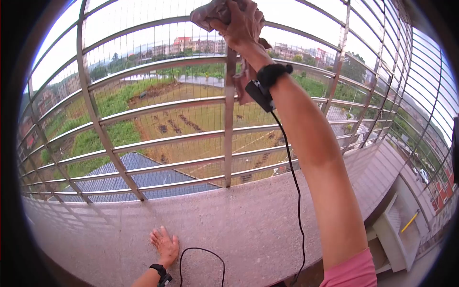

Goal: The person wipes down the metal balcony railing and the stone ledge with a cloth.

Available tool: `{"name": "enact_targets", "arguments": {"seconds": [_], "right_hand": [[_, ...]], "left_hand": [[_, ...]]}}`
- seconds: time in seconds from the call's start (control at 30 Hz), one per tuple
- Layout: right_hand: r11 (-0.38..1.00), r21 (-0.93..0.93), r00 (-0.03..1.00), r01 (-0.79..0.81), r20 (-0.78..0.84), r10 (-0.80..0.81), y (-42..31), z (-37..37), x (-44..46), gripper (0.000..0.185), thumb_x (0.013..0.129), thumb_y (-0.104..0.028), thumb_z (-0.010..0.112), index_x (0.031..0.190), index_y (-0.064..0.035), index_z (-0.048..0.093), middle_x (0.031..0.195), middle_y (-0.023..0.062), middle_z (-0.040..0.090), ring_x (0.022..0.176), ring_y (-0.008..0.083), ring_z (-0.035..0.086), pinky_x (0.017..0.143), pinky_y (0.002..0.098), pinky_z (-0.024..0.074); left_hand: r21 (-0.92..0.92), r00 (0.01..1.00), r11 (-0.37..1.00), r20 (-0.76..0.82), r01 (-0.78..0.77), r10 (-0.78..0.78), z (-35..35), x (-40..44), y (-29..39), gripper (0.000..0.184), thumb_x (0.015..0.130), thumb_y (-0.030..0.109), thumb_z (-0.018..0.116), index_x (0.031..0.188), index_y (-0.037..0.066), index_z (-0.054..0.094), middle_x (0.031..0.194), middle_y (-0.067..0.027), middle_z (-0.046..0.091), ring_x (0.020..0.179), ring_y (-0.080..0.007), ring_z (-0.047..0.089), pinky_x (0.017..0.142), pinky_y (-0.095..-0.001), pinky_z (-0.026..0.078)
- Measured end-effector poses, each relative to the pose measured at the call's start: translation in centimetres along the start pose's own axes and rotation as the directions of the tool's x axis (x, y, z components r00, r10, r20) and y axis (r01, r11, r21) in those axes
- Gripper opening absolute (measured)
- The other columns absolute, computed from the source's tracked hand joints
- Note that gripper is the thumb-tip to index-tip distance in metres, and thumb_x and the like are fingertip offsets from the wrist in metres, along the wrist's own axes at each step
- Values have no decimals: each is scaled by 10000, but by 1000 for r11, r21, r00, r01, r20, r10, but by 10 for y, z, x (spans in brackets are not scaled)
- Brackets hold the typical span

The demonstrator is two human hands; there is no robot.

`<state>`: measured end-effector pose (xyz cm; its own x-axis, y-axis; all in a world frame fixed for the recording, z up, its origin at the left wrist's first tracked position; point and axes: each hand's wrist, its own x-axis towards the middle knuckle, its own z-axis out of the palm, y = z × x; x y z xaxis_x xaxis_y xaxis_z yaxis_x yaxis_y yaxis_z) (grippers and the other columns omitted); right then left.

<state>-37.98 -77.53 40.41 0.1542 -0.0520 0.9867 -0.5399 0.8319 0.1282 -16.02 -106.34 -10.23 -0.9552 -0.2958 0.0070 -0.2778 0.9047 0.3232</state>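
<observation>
High up, my right hand [240,25] is closed around a brownish cloth [210,15], pressed against the metal window bars [229,119]. Part of the cloth hangs down behind my wrist, along the upright bar. A black band with a small box [259,95] and a cable is strapped to that wrist. Lower down, my left hand [165,244] lies flat on the stone ledge [229,215] with its fingers spread, holding nothing. It wears a black wrist strap [161,274].
Metal bars enclose the ledge in front and to the right. A black cable [297,191] hangs beside my right arm, and another loops near my left hand. At lower right stands a pale cabinet [394,239] with a yellow stick [409,221]. Outside lie a blue roof [138,174] and a field.
</observation>
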Motion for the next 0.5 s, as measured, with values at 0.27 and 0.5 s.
{"name": "enact_targets", "arguments": {"seconds": [0.27,0.5], "right_hand": [[992,-127,999,9,43,-3,-6,8,-52,534,732,-293,738,1186,-112,522,1111,182,420,1007,370,432,823,516,378],[990,-140,999,15,43,-9,-15,0,-101,454,735,-241,727,1122,-114,525,1078,164,435,996,356,444,831,501,379]], "left_hand": [[-29,993,993,15,-116,116,-20,0,-3,605,819,211,587,1313,-38,342,1326,-269,299,1255,-444,235,1068,-521,157],[-41,953,966,-182,-255,244,-11,74,-148,548,829,216,578,1296,-19,413,1314,-275,428,1174,-432,423,1014,-484,316]]}}
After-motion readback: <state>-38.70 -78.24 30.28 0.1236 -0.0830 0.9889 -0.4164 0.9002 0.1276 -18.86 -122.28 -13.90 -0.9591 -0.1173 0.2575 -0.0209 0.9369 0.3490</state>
